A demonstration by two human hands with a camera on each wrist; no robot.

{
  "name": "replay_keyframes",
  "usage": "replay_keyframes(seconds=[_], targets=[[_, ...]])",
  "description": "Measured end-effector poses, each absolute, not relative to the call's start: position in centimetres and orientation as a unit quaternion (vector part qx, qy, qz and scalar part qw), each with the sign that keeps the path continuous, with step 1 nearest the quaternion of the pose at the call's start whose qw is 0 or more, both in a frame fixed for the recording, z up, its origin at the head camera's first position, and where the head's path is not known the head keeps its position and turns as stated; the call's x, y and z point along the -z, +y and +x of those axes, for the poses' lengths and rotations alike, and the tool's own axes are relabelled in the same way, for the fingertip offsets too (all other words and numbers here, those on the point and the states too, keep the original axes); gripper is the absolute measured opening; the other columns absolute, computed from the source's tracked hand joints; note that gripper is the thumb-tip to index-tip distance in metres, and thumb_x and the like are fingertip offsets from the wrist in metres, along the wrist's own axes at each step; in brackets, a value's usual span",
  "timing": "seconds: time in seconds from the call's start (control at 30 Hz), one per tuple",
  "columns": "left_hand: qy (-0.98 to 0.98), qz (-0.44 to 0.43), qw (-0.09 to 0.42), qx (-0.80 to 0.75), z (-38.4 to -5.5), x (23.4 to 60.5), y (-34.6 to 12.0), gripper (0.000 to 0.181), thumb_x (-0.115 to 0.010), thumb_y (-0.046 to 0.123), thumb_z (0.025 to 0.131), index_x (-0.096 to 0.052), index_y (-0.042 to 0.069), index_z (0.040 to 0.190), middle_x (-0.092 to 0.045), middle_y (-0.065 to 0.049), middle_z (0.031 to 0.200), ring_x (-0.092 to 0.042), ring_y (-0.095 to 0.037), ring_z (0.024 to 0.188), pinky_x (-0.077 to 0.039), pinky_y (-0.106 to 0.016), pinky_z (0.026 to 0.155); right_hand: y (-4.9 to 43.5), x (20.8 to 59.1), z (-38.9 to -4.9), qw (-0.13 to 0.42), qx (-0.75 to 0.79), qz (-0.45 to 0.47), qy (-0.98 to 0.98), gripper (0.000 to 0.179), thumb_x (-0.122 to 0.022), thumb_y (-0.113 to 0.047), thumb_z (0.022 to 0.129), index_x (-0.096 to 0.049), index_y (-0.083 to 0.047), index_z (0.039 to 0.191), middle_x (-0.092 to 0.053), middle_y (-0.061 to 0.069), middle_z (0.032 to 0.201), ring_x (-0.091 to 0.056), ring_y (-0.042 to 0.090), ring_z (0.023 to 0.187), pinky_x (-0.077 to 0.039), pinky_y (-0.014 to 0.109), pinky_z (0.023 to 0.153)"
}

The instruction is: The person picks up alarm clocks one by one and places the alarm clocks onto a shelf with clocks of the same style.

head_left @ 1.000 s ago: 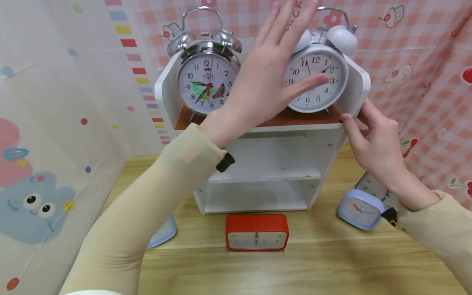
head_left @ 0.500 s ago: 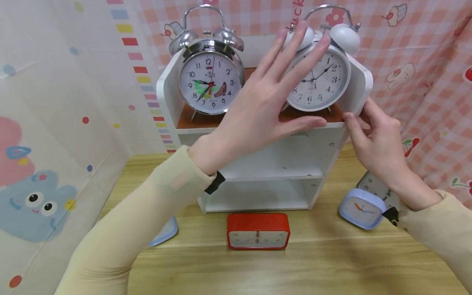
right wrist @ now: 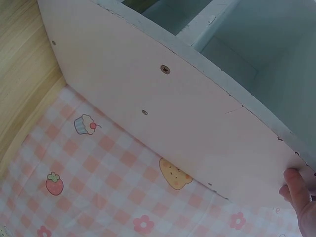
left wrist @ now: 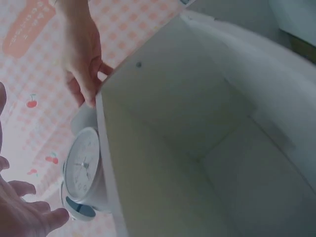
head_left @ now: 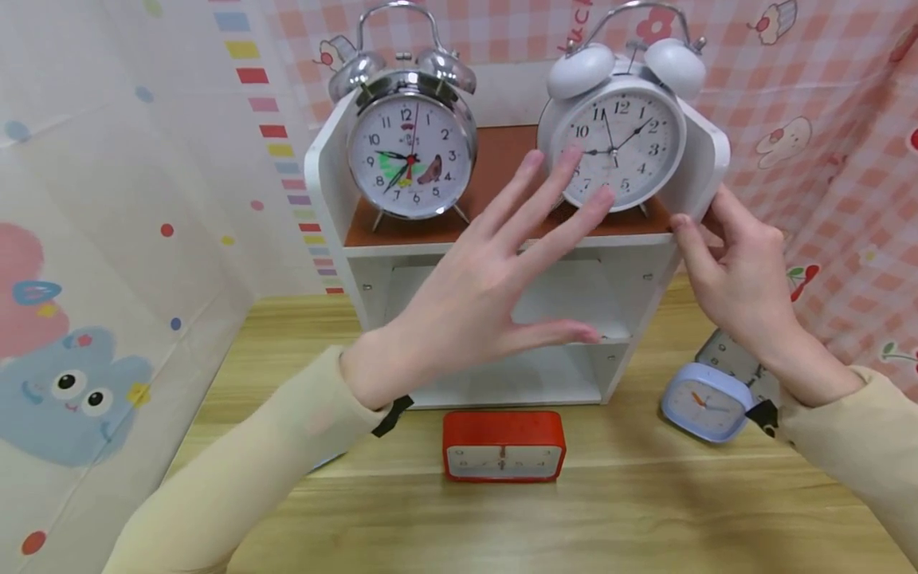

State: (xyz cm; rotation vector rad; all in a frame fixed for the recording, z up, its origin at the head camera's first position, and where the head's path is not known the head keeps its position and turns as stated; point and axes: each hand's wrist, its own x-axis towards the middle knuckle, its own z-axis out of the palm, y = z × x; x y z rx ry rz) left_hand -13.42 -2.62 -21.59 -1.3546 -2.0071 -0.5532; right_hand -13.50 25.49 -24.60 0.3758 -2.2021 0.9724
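My right hand (head_left: 746,279) grips the shelf's (head_left: 638,299) right edge.
My left hand (head_left: 476,291) spreads wide, empty, before the white clock (head_left: 625,135) near that edge.

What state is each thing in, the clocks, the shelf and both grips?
Shelf: upright, open-fronted.
Right grip: pinching the shelf's right edge.
Left grip: open, holding nothing.
Silver clock: upright on the shelf's top.
White clock: upright there too, partly behind the left grip.
Red clock: on the table, facing the camera.
Light-blue clock: on the table, face showing.
Grey clock: partly hidden, pose unclear.
Blue object: mostly hidden, state unclear.
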Motion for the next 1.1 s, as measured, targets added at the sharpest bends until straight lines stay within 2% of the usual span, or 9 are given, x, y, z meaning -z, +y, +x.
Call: replay_keyframes(seconds=[0.17, 0.4, 0.47, 0.7, 0.93, 1.1], targets=[[-0.770, -0.517, 0.309, 0.212, -13.0, 23.2, -3.7, 0.096, -0.083, 0.059, 0.083, -0.049, 0.005, 0.155, -0.033, -0.024, 0.171, -0.022, -0.039, 0.165, -0.017, -0.036, 0.138, 25.4, 24.6, -13.5, 0.344, -0.375, 0.143, -0.849, 0.043, -0.061, -0.018, 0.106, -0.059, -0.014, 0.149, -0.066, 0.019, 0.146, -0.063, 0.001, 0.132, -0.051, 0.005, 0.092], [-0.766, -0.528, 0.302, 0.207, -12.4, 25.7, -5.0, 0.097, -0.085, 0.056, 0.082, -0.049, 0.003, 0.154, -0.037, -0.027, 0.168, -0.028, -0.044, 0.162, -0.026, -0.041, 0.135, 25.4, 24.5, -13.4, 0.353, -0.381, 0.139, -0.843, 0.041, -0.062, -0.017, 0.105, -0.062, -0.007, 0.145, -0.069, 0.025, 0.138, -0.059, -0.020, 0.117, -0.050, 0.000, 0.089], [-0.769, -0.532, 0.290, 0.203, -12.1, 26.5, -5.4, 0.097, -0.085, 0.056, 0.082, -0.049, 0.003, 0.155, -0.036, -0.026, 0.169, -0.028, -0.043, 0.162, -0.029, -0.042, 0.134, 25.5, 24.5, -13.5, 0.355, -0.379, 0.139, -0.843, 0.040, -0.063, -0.017, 0.105, -0.062, -0.007, 0.144, -0.069, 0.025, 0.136, -0.058, -0.021, 0.116, -0.049, 0.000, 0.089], [-0.794, -0.533, 0.236, 0.176, -11.1, 29.6, -7.0, 0.096, -0.082, 0.058, 0.084, -0.046, 0.008, 0.158, -0.035, -0.020, 0.171, -0.031, -0.039, 0.162, -0.041, -0.044, 0.128, 25.5, 24.6, -13.5, 0.348, -0.380, 0.142, -0.846, 0.041, -0.061, -0.017, 0.106, -0.061, -0.009, 0.146, -0.068, 0.023, 0.140, -0.063, -0.009, 0.125, -0.050, 0.002, 0.091], [-0.817, -0.519, 0.189, 0.162, -11.1, 32.2, -8.2, 0.099, -0.080, 0.059, 0.085, -0.041, 0.011, 0.162, -0.030, -0.016, 0.174, -0.032, -0.039, 0.161, -0.045, -0.045, 0.124, 25.4, 24.6, -13.5, 0.351, -0.383, 0.145, -0.842, 0.040, -0.061, -0.015, 0.106, -0.061, -0.008, 0.146, -0.068, 0.025, 0.140, -0.060, -0.017, 0.119, -0.050, 0.002, 0.090], [-0.829, -0.510, 0.159, 0.167, -11.2, 33.6, -8.7, 0.100, -0.080, 0.058, 0.085, -0.037, 0.012, 0.164, -0.031, -0.016, 0.174, -0.034, -0.040, 0.160, -0.047, -0.048, 0.122, 25.4, 24.6, -13.5, 0.349, -0.387, 0.145, -0.841, 0.040, -0.061, -0.015, 0.106, -0.061, -0.007, 0.145, -0.068, 0.026, 0.139, -0.060, -0.019, 0.117, -0.051, 0.002, 0.090]])
